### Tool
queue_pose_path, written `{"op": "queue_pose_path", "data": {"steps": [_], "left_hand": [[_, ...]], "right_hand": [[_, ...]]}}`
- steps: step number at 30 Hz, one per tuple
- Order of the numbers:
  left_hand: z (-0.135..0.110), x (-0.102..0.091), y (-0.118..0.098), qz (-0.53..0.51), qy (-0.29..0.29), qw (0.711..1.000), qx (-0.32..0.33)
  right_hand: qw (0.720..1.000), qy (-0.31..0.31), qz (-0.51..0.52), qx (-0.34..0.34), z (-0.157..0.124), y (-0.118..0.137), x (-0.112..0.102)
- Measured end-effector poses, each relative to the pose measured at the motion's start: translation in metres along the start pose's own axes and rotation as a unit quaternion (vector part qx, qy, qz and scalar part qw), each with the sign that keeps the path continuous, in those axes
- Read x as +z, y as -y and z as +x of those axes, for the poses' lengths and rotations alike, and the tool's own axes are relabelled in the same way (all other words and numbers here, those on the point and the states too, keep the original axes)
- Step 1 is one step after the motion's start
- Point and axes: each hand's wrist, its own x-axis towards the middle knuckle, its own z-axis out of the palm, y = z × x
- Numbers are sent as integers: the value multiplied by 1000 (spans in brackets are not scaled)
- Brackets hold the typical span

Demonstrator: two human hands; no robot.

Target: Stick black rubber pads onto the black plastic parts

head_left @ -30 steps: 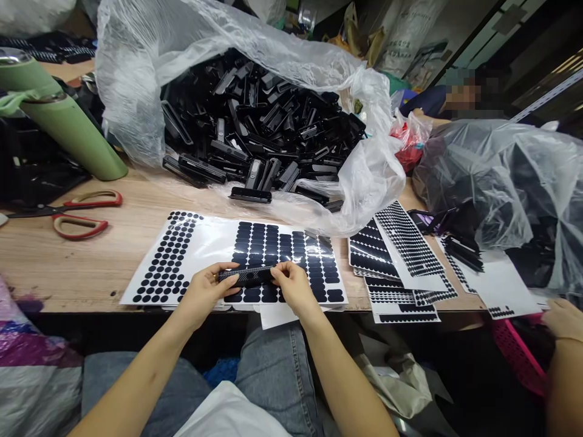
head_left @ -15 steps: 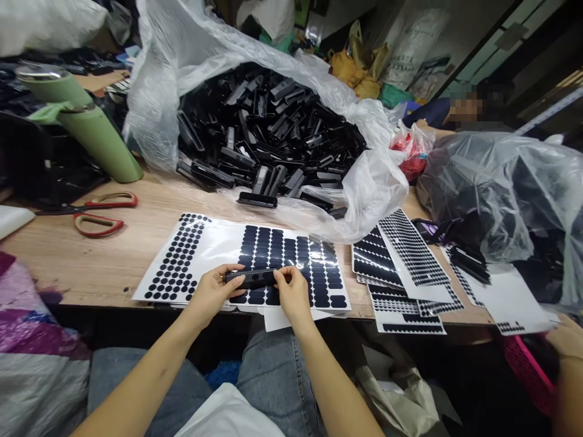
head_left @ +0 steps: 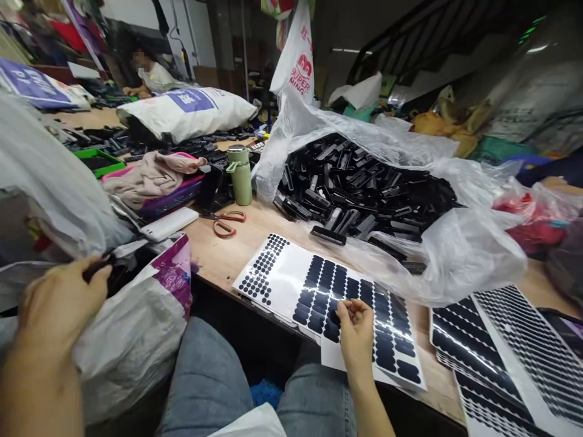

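Tabletop (head_left: 214, 258) — sticker sheet (head_left: 321, 291) beneath right hand (head_left: 357, 331), black piece (head_left: 94, 268) in left hand (head_left: 59, 303).

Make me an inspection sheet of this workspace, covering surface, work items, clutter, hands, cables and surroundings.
Surface: light wooden table.
Work items: black parts heaped in a translucent plastic bag; sticker sheet at the table's near edge.
Clutter: red-handled scissors and green bottle.
Left hand: grips a dark piece by the white-and-purple sack.
Right hand: fingertips together over the sticker sheet; contact unclear.
Cables: none clearly identifiable.
Surroundings: another person beyond a white printed sack.
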Motion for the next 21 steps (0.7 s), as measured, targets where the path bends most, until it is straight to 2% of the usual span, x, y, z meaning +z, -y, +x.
{"op": "queue_pose_path", "data": {"steps": [1, 2, 3, 5, 7, 9, 11, 13, 15, 17, 19, 21], "left_hand": [[7, 3, 4, 31, 2, 999, 12], [11, 13, -2, 56, -13, 998, 35], [13, 27, -16, 63, -32, 995, 69], [13, 70, -67, 2, -27, 986, 166], [10, 123, -136, -73, 77, 961, 257], [8, 178, -204, -116, 185, 896, 387], [6, 227, -257, -137, 234, 854, 444], [6, 263, -290, -148, 259, 835, 463], [7, 283, -303, -160, 274, 827, 465], [10, 287, -301, -180, 275, 824, 462], [14, 276, -286, -200, 260, 830, 451], [17, 254, -261, -226, 237, 852, 409]], "right_hand": [[1000, 6, 1, -1, -1, 1, 1], [1000, 11, 0, -2, -2, 1, 2], [1000, 14, -1, -4, -2, 2, 2], [1000, 14, -6, -8, -3, 4, 3], [1000, 13, -23, -12, -4, 6, 1], [999, 13, -48, -16, -6, 7, -4], [996, 20, -81, -16, -7, 9, -11], [992, 35, -121, -17, -5, 13, -18], [985, 58, -161, -24, 3, 19, -21], [975, 81, -200, -45, 16, 26, -16], [960, 116, -241, -80, 30, 34, -1], [934, 180, -282, -121, 39, 39, 24]]}}
